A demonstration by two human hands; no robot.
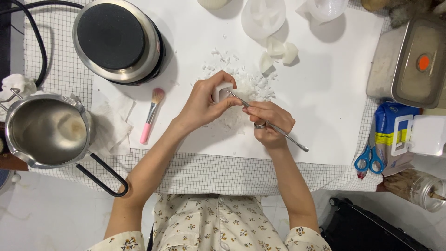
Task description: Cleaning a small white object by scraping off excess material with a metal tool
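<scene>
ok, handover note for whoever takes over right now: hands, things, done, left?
Left hand: grip shut on the small white block, held above the white sheet.
Right hand: grip shut on the thin metal tool, tip against the block.
White shavings lie on the sheet under and behind the block, so some carving looks done.
Left: cannot tell how much more; the block's worked face is mostly hidden.
Nearby: pink brush, metal pot, hot plate.

One hot plate [116, 39] — one steel pouring pot [46, 130], one pink brush [151, 115], one pair of blue scissors [369, 160] — two steel trays [409, 62].
</scene>
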